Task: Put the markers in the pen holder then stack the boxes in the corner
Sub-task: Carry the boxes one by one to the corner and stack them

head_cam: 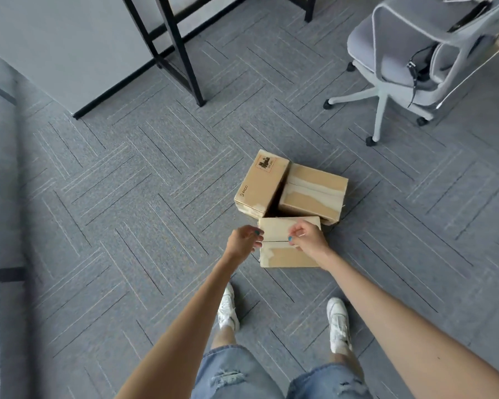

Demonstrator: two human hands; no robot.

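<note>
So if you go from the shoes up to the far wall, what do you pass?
White shoes → box under both hands → two boxes side by side → grey office chair

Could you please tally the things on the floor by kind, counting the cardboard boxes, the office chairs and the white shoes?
Cardboard boxes: 3, the printed box, the taped box and the near box under the left hand and right hand
Office chairs: 1
White shoes: 2
Total: 6

"PICO" printed on side of left cardboard box (261, 182); its stamp label unreadable.
</note>
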